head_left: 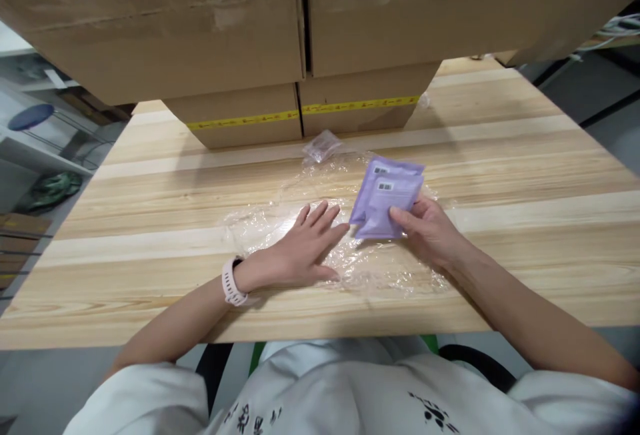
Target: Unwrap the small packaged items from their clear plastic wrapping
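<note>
Pale wood table [500, 155]; 4 cardboard boxes [240, 21] stacked behind.

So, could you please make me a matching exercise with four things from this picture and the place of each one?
Things:
1. purple flat packets
2. crumpled clear plastic wrap
3. pale pink wristband
4. brown cardboard boxes

Places:
a. on the left wrist
b. stacked at the far side of the wooden table
c. in the right hand
d. spread flat under the left hand

Pairs: 1-c, 2-d, 3-a, 4-b
</note>
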`<action>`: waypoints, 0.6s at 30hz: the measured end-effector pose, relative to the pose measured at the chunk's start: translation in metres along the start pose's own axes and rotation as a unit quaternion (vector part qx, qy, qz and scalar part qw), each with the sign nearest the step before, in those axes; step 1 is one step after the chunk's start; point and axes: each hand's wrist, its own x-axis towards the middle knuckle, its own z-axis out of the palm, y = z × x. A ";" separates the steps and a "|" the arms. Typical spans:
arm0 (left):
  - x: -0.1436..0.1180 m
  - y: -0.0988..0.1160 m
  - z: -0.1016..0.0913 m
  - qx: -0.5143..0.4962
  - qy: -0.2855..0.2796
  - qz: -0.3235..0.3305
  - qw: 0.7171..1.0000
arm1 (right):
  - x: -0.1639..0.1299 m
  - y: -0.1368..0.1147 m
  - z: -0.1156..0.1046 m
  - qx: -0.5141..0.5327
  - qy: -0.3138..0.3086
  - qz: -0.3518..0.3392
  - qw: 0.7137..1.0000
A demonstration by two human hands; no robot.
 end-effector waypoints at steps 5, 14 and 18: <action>-0.011 0.001 0.016 0.092 -0.092 0.052 0.990 | 0.013 0.001 -0.017 -0.090 0.132 -0.030 0.987; -0.044 0.061 -0.009 -0.066 -0.202 0.180 0.960 | 0.019 0.001 -0.024 -0.102 0.123 -0.055 0.986; -0.029 0.049 -0.034 -0.127 -0.086 0.102 0.983 | 0.018 0.003 -0.026 -0.102 0.114 -0.062 0.986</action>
